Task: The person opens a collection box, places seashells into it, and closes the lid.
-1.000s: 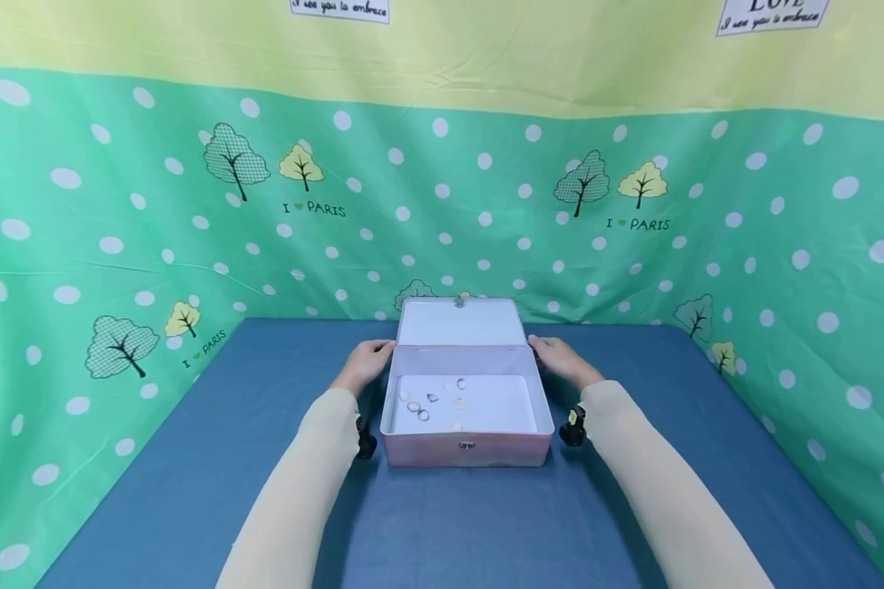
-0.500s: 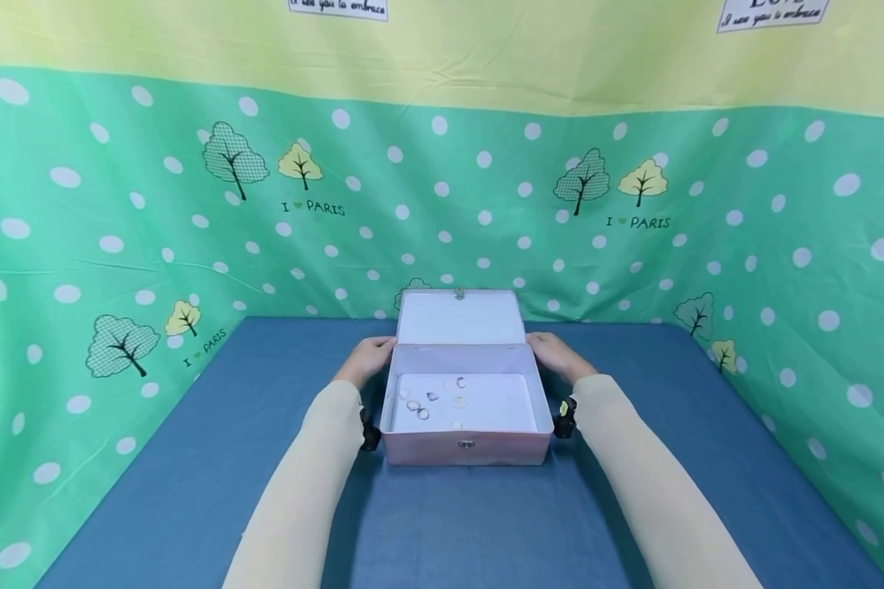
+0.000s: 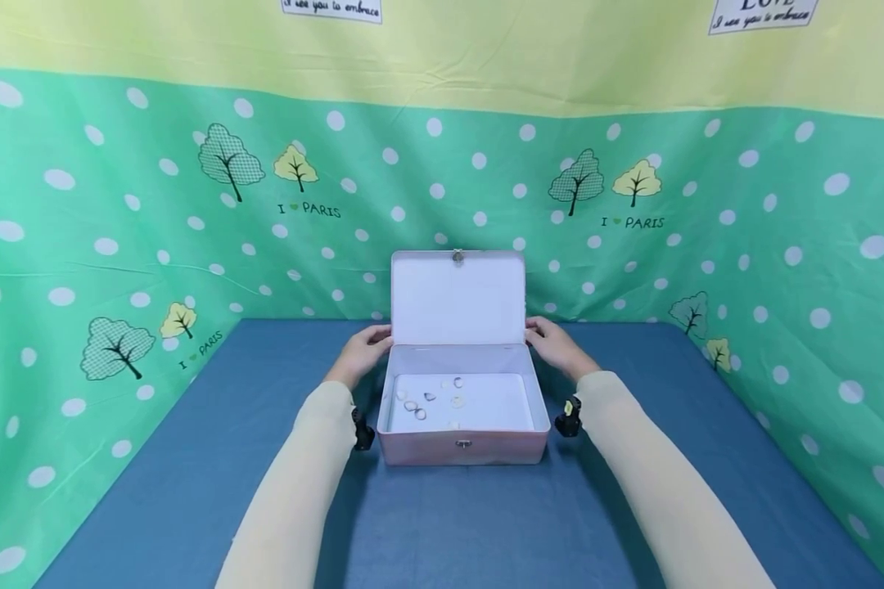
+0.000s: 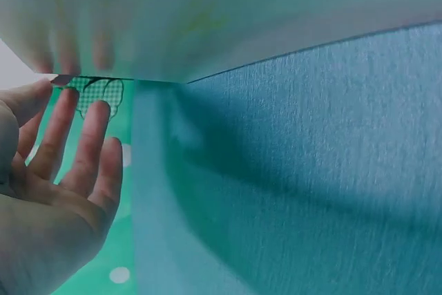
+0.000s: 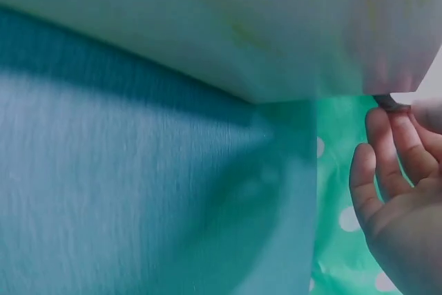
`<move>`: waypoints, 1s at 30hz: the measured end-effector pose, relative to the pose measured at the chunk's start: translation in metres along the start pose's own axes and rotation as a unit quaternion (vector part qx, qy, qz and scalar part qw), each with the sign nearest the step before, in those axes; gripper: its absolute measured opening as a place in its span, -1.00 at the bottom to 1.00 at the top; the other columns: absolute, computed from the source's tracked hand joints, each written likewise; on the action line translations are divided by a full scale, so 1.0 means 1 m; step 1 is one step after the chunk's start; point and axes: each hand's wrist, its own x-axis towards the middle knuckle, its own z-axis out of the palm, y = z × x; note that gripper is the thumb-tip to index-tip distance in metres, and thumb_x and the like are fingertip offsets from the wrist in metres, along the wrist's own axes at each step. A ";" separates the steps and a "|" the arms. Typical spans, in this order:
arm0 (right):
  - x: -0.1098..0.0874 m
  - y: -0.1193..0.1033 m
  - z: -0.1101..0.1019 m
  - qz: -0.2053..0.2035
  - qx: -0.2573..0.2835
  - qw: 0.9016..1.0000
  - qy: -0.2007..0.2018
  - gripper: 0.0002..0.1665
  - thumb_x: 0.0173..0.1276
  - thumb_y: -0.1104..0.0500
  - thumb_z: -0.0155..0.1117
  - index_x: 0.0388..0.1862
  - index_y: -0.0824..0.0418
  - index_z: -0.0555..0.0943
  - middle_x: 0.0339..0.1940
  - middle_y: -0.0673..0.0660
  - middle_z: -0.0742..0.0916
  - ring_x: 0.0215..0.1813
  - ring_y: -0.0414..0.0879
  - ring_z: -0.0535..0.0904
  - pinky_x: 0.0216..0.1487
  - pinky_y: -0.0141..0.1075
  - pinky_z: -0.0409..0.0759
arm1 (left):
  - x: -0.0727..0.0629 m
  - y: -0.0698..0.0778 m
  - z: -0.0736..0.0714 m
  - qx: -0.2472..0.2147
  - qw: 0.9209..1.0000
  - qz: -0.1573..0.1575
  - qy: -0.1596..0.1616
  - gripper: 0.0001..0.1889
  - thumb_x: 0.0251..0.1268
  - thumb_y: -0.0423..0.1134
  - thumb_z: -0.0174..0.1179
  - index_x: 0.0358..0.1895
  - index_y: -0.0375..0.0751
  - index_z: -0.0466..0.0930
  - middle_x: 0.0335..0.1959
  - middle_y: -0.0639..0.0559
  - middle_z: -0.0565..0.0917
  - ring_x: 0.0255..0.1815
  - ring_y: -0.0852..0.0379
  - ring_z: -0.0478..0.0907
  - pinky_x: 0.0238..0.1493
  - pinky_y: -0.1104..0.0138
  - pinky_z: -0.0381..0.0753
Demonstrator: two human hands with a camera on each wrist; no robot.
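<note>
A pinkish metal box (image 3: 427, 450) stands on the table, its white-lined lid (image 3: 457, 301) raised almost upright at the back. Thumb and fingertips of my left hand (image 3: 361, 353) pinch the lid's left edge, low by the hinge. On the opposite side my right hand (image 3: 560, 348) holds the right edge the same way. Both wrist views show the remaining fingers of the left hand (image 4: 62, 177) and right hand (image 5: 407, 184) loosely extended behind the box corner. Several small, pale, dark-rimmed pieces (image 3: 410, 406) lie scattered on the box floor.
A round clasp (image 3: 457, 257) sits at the lid's top edge, and a metal catch (image 3: 463, 443) on the box front. Blue cloth (image 3: 442, 523) covers the table. Behind and beside it hangs a green dotted curtain (image 3: 442, 172). Black wrist cameras (image 3: 569, 417) flank the box.
The lid has swung up from leaning far back to nearly upright, with both hands at its sides rising slightly. The box and the small pieces have stayed in place.
</note>
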 end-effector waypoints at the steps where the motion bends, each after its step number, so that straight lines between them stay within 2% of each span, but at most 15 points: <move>1: -0.001 0.000 -0.001 -0.010 -0.006 1.000 0.000 -0.47 0.69 0.06 -0.12 0.48 0.29 0.29 0.32 0.33 0.50 0.36 0.23 0.40 0.37 0.14 0.33 | 0.000 0.001 -0.001 0.001 1.000 0.005 0.002 -0.53 0.61 -0.20 0.03 0.46 -0.26 0.36 0.31 -0.28 0.48 0.29 -0.19 0.47 0.34 0.02 0.40; 10: -0.007 -0.002 -0.008 -0.073 -0.058 0.995 0.024 -0.57 0.63 0.11 0.03 0.30 0.35 0.44 0.11 0.33 0.65 0.14 0.19 0.57 0.22 0.09 0.48 | -0.004 0.004 -0.007 0.036 0.999 0.021 0.010 -0.57 0.56 -0.20 0.11 0.40 -0.21 0.45 0.25 -0.24 0.54 0.31 -0.17 0.44 0.31 -0.02 0.40; 15: -0.010 -0.001 -0.010 -0.091 -0.067 0.993 0.025 -0.61 0.63 0.12 0.03 0.26 0.33 0.47 0.08 0.31 0.67 0.10 0.17 0.60 0.19 0.07 0.52 | -0.005 0.004 -0.012 0.061 0.997 0.038 0.005 -0.57 0.55 -0.17 0.13 0.38 -0.21 0.46 0.27 -0.23 0.54 0.33 -0.17 0.42 0.31 -0.05 0.39; 19: -0.011 0.000 -0.010 -0.104 -0.076 0.991 0.024 -0.63 0.63 0.14 0.03 0.25 0.32 0.47 0.07 0.30 0.68 0.09 0.17 0.62 0.18 0.09 0.53 | -0.004 0.010 -0.016 0.058 0.997 0.057 0.013 -0.55 0.53 -0.13 0.15 0.38 -0.16 0.45 0.28 -0.20 0.55 0.32 -0.16 0.44 0.28 -0.05 0.44; 24: -0.014 0.000 -0.009 -0.110 -0.089 0.990 0.029 -0.66 0.62 0.15 0.06 0.25 0.27 0.48 0.09 0.28 0.67 0.08 0.17 0.62 0.16 0.11 0.52 | -0.003 0.028 -0.020 0.033 0.992 0.105 0.062 -0.57 0.51 -0.09 0.18 0.37 -0.02 0.50 0.22 -0.13 0.59 0.21 -0.12 0.53 0.18 -0.01 0.53; 30: -0.017 0.000 -0.010 -0.111 -0.089 0.989 0.027 -0.65 0.62 0.14 0.07 0.27 0.23 0.48 0.16 0.26 0.64 0.13 0.16 0.60 0.19 0.13 0.51 | -0.006 0.056 -0.020 -0.007 0.976 0.169 0.138 -0.60 0.48 -0.04 0.21 0.31 0.04 0.58 0.15 -0.04 0.64 0.12 -0.03 0.59 0.08 0.07 0.61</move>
